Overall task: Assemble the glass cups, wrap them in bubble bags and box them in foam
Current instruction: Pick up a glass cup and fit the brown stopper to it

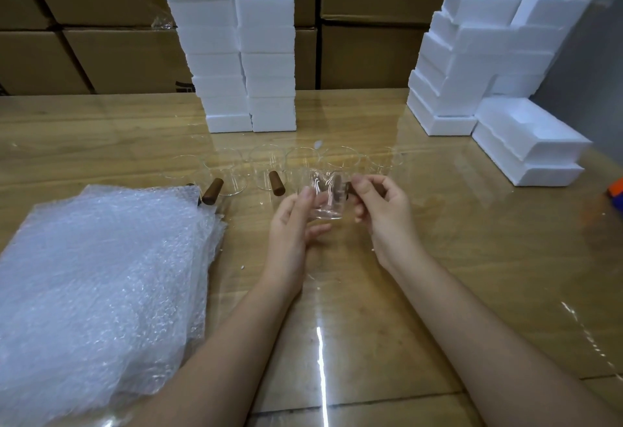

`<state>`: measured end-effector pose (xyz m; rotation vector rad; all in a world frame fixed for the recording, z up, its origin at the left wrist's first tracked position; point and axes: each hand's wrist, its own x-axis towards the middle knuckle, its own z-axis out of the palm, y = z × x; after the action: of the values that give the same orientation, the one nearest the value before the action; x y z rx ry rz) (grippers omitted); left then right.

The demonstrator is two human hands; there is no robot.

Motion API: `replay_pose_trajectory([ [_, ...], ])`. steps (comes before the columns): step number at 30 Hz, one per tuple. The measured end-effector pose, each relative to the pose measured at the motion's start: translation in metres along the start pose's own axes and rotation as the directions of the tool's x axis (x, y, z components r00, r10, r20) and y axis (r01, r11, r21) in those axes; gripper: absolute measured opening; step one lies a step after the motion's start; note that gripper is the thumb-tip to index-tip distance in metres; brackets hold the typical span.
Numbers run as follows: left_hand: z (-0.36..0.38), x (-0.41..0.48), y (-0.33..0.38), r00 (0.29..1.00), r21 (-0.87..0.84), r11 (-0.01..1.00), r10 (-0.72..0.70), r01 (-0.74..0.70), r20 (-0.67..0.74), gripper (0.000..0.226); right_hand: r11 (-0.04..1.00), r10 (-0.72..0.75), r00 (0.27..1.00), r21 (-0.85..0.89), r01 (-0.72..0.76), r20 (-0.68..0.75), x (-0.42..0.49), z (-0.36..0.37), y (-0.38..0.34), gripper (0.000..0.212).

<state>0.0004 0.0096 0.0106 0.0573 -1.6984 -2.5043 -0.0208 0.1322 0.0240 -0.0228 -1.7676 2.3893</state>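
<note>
Faintly, glass cup (324, 202), handle (348, 187) mostly hidden

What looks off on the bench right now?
Nothing broken or spilled. White crumbs, likely foam, dot the table. The right foam stack is stepped unevenly. The glass cup in the left hand, its wooden handle pinched by the right hand, looks intact.

Glossy wood-grain table (387, 292); clear glass cup (325, 197); matt white foam boxes (266, 56); crinkly plastic bubble bags (101, 275).
</note>
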Motion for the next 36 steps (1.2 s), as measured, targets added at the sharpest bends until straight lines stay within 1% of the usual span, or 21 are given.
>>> replay_pose_trajectory([
  [2, -0.001, 0.0, -0.001, 1.0, 0.011, 1.0, -0.01, 0.01, 0.018, 0.04, 0.989, 0.059, 0.998, 0.133, -0.059, 0.004, 0.002, 0.0, 0.0, 0.012],
  [4, -0.002, 0.0, -0.002, 1.0, 0.018, 1.0, -0.002, 0.002, 0.01, 0.043, 0.964, 0.088, 0.995, 0.248, -0.098, 0.051, 0.001, 0.0, 0.003, 0.017],
  [7, -0.005, 0.001, -0.003, 0.999, 0.02, 0.999, 0.03, -0.029, -0.038, 0.051, 0.946, 0.102, 0.989, 0.298, -0.13, 0.11, -0.001, 0.002, 0.006, 0.018],
  [9, -0.007, 0.002, -0.001, 0.999, -0.008, 1.0, 0.011, -0.011, -0.05, 0.055, 0.948, 0.11, 0.984, 0.282, -0.145, 0.137, -0.002, 0.003, 0.007, 0.018],
  [12, -0.008, 0.004, 0.0, 0.999, -0.073, 0.997, -0.033, 0.031, -0.033, 0.041, 0.959, 0.143, 0.975, 0.221, -0.179, 0.171, -0.005, 0.004, 0.007, 0.014],
  [13, -0.007, 0.004, 0.0, 0.999, -0.091, 0.995, -0.044, 0.042, -0.018, 0.043, 0.96, 0.168, 0.969, 0.192, -0.203, 0.183, -0.006, 0.005, 0.008, 0.016],
  [15, -0.009, 0.005, -0.001, 0.999, -0.114, 0.992, -0.054, 0.053, 0.002, 0.056, 0.965, 0.209, 0.952, 0.109, -0.237, 0.222, -0.007, 0.006, 0.008, 0.026],
  [17, -0.012, 0.007, -0.002, 0.998, -0.143, 0.987, -0.068, 0.068, 0.001, 0.06, 0.97, 0.218, 0.933, 0.039, -0.239, 0.285, -0.008, 0.006, 0.006, 0.038],
  [19, -0.011, 0.007, 0.0, 0.997, -0.137, 0.988, -0.073, 0.073, 0.01, 0.062, 0.969, 0.227, 0.911, 0.013, -0.247, 0.344, -0.01, 0.005, 0.005, 0.046],
  [21, -0.01, 0.007, -0.001, 0.998, -0.092, 0.994, -0.063, 0.065, 0.023, 0.071, 0.961, 0.247, 0.881, 0.014, -0.276, 0.403, -0.011, 0.005, 0.005, 0.05],
  [23, -0.008, 0.007, -0.003, 0.999, -0.035, 0.999, -0.03, 0.031, 0.028, 0.067, 0.959, 0.259, 0.866, -0.004, -0.284, 0.428, -0.012, 0.004, 0.004, 0.052],
  [26, -0.008, 0.006, -0.005, 1.0, 0.007, 1.0, 0.007, -0.006, -0.005, 0.042, 0.964, 0.246, 0.868, -0.014, -0.266, 0.432, -0.012, 0.004, 0.004, 0.055],
  [28, -0.01, 0.007, -0.007, 0.998, -0.007, 1.0, 0.02, -0.021, -0.067, 0.019, 0.972, 0.202, 0.893, 0.033, -0.234, 0.403, -0.013, 0.006, 0.007, 0.05],
  [30, -0.01, 0.006, -0.008, 0.995, 0.008, 0.998, 0.056, -0.056, -0.086, 0.009, 0.986, 0.133, 0.931, 0.049, -0.158, 0.339, -0.014, 0.008, 0.009, 0.048],
  [32, -0.009, 0.004, -0.01, 0.993, 0.06, 0.993, 0.103, -0.1, -0.063, 0.008, 0.996, 0.072, 0.965, 0.028, -0.082, 0.252, -0.014, 0.009, 0.01, 0.063],
  [33, -0.007, 0.003, -0.01, 0.992, 0.083, 0.99, 0.118, -0.114, -0.05, 0.011, 0.999, 0.038, 0.975, 0.016, -0.042, 0.218, -0.014, 0.009, 0.011, 0.07],
  [34, -0.005, 0.002, -0.009, 0.991, 0.093, 0.988, 0.124, -0.12, -0.043, 0.017, 1.0, 0.002, 0.98, -0.002, -0.001, 0.2, -0.014, 0.009, 0.013, 0.072],
  [36, -0.002, 0.0, -0.009, 0.991, 0.077, 0.99, 0.121, -0.117, -0.051, 0.037, 0.995, -0.057, 0.976, -0.072, 0.074, 0.209, -0.015, 0.01, 0.019, 0.062],
])
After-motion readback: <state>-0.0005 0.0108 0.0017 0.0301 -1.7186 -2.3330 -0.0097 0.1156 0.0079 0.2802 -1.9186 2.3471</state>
